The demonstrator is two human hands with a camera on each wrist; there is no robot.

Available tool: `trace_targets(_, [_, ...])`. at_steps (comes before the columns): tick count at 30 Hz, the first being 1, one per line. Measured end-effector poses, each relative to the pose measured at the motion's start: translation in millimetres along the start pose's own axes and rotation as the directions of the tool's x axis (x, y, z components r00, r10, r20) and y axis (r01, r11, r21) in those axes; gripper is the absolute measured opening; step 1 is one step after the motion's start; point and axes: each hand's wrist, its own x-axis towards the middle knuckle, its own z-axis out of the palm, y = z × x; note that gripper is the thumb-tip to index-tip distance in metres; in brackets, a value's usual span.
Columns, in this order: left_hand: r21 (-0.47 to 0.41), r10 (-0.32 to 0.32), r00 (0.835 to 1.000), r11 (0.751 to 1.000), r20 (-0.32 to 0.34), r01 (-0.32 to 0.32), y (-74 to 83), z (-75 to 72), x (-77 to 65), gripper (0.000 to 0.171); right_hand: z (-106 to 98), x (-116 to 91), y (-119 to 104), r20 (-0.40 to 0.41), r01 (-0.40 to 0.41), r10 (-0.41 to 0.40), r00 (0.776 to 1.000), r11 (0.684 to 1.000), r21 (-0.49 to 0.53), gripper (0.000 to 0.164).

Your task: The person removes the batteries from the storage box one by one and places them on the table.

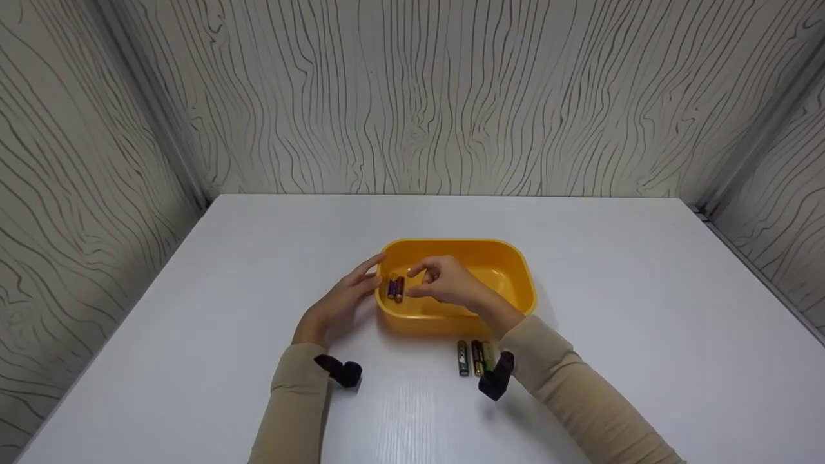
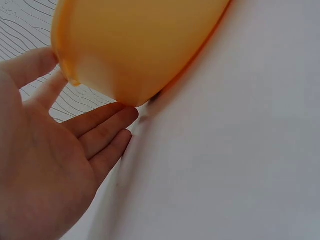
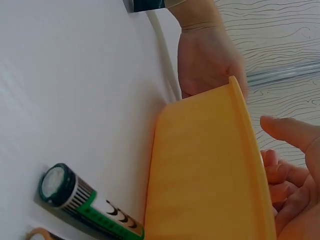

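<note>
A yellow plastic bin (image 1: 419,317) stands on the white table, with purple and red batteries (image 1: 399,290) lying side by side at its left end. My left hand (image 1: 341,298) rests against the bin's left end, its fingers fairly straight along the outer wall and rim. Over the bin's inside hovers my right hand (image 1: 449,281), just right of those batteries. Its thumb and index finger are spread apart with nothing between them; the other fingers bend inward. In front of the bin lie a green-and-white battery (image 3: 102,207) and two more batteries (image 1: 477,357), partly behind the right wrist's camera.
The white table (image 1: 193,361) extends on both sides of the bin. Wood-grain patterned panels (image 1: 412,96) enclose it at the back and sides. A black wrist camera (image 1: 496,377) hangs below the right sleeve, close over the batteries.
</note>
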Motion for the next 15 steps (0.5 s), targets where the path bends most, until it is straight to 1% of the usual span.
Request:
trace_targets(4, [0.012, 0.016, 1.000, 1.000, 0.000, -0.016, -0.4, -1.3, 0.5, 0.047, 6, 10, 5, -0.002, -0.020, 0.020, 1.000, 0.999, 0.025, 0.037])
trace_targets(5, [0.009, 0.010, 1.000, 1.000, -0.002, -0.010, -0.7, -1.3, 0.5, 0.047, 8, 13, 7, -0.006, -0.031, 0.031, 1.000, 0.999, 0.026, 0.037])
trace_targets(7, [0.013, 0.017, 1.000, 1.000, 0.003, -0.017, -1.7, -1.1, 1.3, 0.047, 10, 17, 10, -0.017, -0.066, 0.067, 0.998, 0.997, 0.025, 0.037])
trace_targets(11, [0.037, 0.015, 1.000, 0.999, -0.005, -0.015, -3.0, 0.0, 2.8, 0.049, 11, 25, 15, -0.047, -0.131, 0.132, 0.990, 0.991, 0.023, 0.037])
trace_targets(15, [0.041, 0.003, 1.000, 0.999, -0.010, -0.003, -2.4, 0.1, 3.0, 0.048, 13, 31, 16, -0.070, -0.161, 0.160, 0.985, 0.987, 0.001, 0.036])
